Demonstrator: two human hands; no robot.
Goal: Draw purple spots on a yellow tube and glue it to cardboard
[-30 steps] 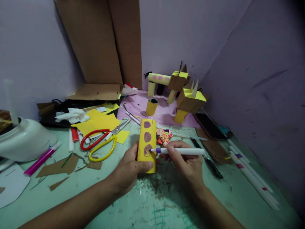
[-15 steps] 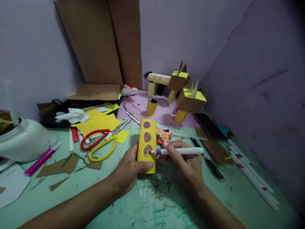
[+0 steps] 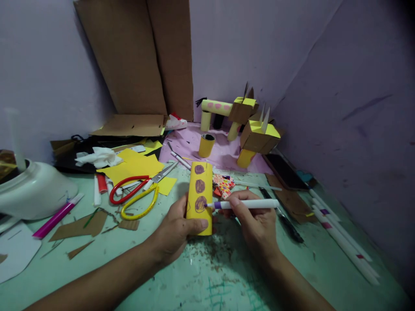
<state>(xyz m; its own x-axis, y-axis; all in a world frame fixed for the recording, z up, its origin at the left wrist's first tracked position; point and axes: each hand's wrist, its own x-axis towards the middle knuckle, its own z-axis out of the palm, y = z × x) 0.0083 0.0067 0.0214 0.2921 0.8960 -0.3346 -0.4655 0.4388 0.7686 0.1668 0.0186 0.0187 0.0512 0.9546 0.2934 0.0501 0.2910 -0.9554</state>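
A yellow tube (image 3: 195,194) with three purple-brown spots down its face stands out in the middle of the head view. My left hand (image 3: 177,229) is closed around its lower left side, the thumb lying across the front near the bottom end. Between the thumb and fingers of my right hand (image 3: 251,218) is a white marker (image 3: 257,204) with a purple band, held nearly level. Its tip touches the right side of the lowest spot. A faint drawn curve shows on the tube's left edge.
Red-and-yellow scissors (image 3: 145,185) lie left, by yellow paper (image 3: 132,166) and cardboard scraps. A white pot (image 3: 35,185) stands far left. Yellow tube-and-box figures (image 3: 259,136) and a short yellow tube (image 3: 206,145) stand behind. A cutter (image 3: 287,222) and markers (image 3: 345,242) lie right.
The marker tip has shifted very slightly to the right on the lowest spot, and more of that spot's right side is coloured. My left hand holds the tube almost unmoved.
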